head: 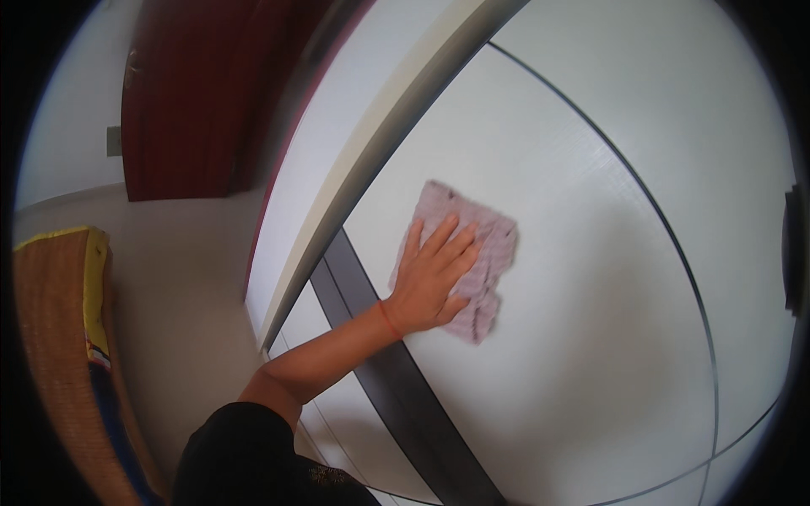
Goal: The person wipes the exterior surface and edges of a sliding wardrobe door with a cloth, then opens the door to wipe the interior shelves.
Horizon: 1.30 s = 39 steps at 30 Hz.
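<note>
My left hand (433, 272) lies flat on a pale pink cloth (500, 234), fingers spread, pressing it against a glossy white panel (569, 265) that looks like a wardrobe door. The cloth is crumpled along its lower part, and its edges reach past my fingers. A thin red string circles my left wrist, and a black sleeve covers the upper arm. Beneath the forearm runs a dark grey strip (411, 379) across the white front. Thin dark seams (652, 190) divide the panels. My right hand is out of view.
A pale frame edge (354, 152) borders the white front on the left. Beyond it stands a dark red door (183, 101) with a metal handle. At lower left is a bed (50, 303) with a woven brown mat. A dark object (792, 253) shows at the right rim.
</note>
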Each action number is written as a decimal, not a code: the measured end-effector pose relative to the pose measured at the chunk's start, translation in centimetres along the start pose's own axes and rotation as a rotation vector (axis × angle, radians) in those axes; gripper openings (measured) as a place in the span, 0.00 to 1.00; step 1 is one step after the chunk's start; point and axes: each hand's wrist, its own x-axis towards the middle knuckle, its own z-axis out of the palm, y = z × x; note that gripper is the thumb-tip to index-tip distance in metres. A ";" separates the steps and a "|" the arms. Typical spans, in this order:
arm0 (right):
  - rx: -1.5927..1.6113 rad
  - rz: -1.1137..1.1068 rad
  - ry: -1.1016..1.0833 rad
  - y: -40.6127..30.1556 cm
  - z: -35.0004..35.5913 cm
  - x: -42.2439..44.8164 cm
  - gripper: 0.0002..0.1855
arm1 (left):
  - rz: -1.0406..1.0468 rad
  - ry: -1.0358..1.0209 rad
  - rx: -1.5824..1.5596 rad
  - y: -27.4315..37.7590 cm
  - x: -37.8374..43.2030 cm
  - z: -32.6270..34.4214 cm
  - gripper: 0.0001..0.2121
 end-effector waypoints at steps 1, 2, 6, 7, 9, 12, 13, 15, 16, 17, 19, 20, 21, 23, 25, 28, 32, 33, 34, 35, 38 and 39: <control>-0.046 -0.013 -0.015 0.6 -0.5 0.2 0.39 | 0.003 -0.011 -0.014 0.2 -2.1 0.0 0.28; -0.080 -0.026 -0.025 0.9 -0.5 0.3 0.38 | -0.012 -0.024 0.000 0.1 -4.5 0.0 0.27; -0.114 -0.059 -0.078 0.7 -0.9 2.3 0.36 | -0.018 -0.022 0.032 1.0 -7.0 0.0 0.27; 0.009 -0.045 -0.072 0.0 -1.1 2.8 0.35 | -0.011 -0.015 0.041 1.8 -6.3 -0.5 0.27; 0.259 -0.014 -0.057 -2.0 -1.5 3.9 0.35 | -0.023 -0.008 0.038 2.0 -2.7 -0.9 0.28; 0.141 0.043 0.019 -1.8 -0.9 3.4 0.35 | 0.012 0.079 0.049 -0.8 4.5 -1.0 0.28; 0.063 0.022 0.028 -2.1 -0.3 3.2 0.34 | 0.032 0.112 0.086 -2.1 6.9 -1.3 0.28; -0.035 -0.003 0.037 -2.5 0.5 3.1 0.34 | 0.074 0.149 0.125 -4.4 11.4 -1.7 0.27; -0.143 -0.034 0.046 -2.9 1.1 3.1 0.33 | 0.066 0.143 0.141 -5.6 14.0 -2.0 0.26; -0.249 -0.066 0.046 -3.0 1.7 3.2 0.33 | 0.054 0.133 0.164 -6.5 16.5 -2.3 0.25; -0.378 -0.106 0.051 -3.9 2.8 3.7 0.32 | 0.046 0.150 0.160 -9.1 21.5 -2.4 0.25; -0.406 -0.114 0.055 -4.9 3.5 3.9 0.31 | 0.028 0.158 0.126 -9.9 23.5 -2.8 0.25; -0.439 -0.128 0.054 -5.3 3.8 4.1 0.31 | 0.001 0.163 0.091 -10.4 24.7 -3.3 0.25; -0.398 -0.155 0.060 -5.0 4.7 4.6 0.32 | 0.015 0.148 0.093 -11.7 25.5 -3.9 0.26; -0.649 -0.316 0.049 -4.4 5.1 5.4 0.35 | 0.036 0.141 0.073 -12.4 23.2 -3.7 0.26; -0.614 -0.338 0.044 -4.0 4.9 6.7 0.35 | 0.078 0.179 0.025 -12.6 17.7 -3.4 0.27; -0.420 -0.250 -0.042 -3.9 3.9 7.2 0.36 | 0.025 0.201 0.095 -14.2 10.8 -4.2 0.27; -0.385 -0.231 -0.060 -3.8 3.4 7.2 0.36 | -0.019 0.213 0.083 -13.8 8.7 -3.9 0.28; -0.345 -0.211 -0.074 -3.9 3.1 7.2 0.36 | -0.059 0.226 0.070 -13.8 7.0 -3.4 0.28; -0.310 -0.187 -0.086 -3.7 2.2 7.1 0.36 | -0.109 0.217 0.069 -14.0 5.3 -2.9 0.28; -0.174 -0.099 -0.121 -3.4 0.4 6.4 0.36 | -0.234 0.179 0.118 -14.1 -0.5 -1.3 0.29; -0.128 -0.066 -0.131 -3.2 -0.5 6.1 0.36 | -0.269 0.149 0.163 -13.4 -3.2 -0.8 0.29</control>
